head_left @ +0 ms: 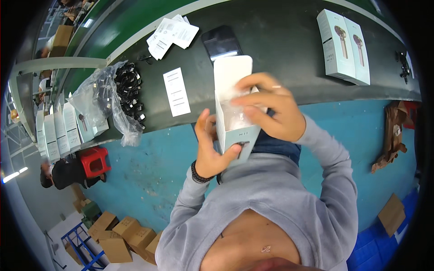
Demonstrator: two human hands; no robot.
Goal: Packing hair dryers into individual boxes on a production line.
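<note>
My left hand (211,151) grips a small pale-green carton (235,137) from its left side, thumb across the printed front. The carton tilts toward me in front of my body, its white top flap (233,70) raised. Inside the opening a clear, whitish plastic piece (238,118) shows. Over that opening is my right hand (278,113), its curved fingers smeared by motion; whether they pinch anything is unclear. Beyond the carton, a dark phone-like device (221,41) lies on the bench, partly behind the flap. A single printed sheet (176,92) lies left of it.
A clear plastic bag (92,92) of black cables (128,88) sits at the bench's left. Several upright cartons (58,131) stand beyond it. Paper slips (174,34) lie at the back; two cartons (337,54) stand right. A person (68,171) is near a red stool (94,161).
</note>
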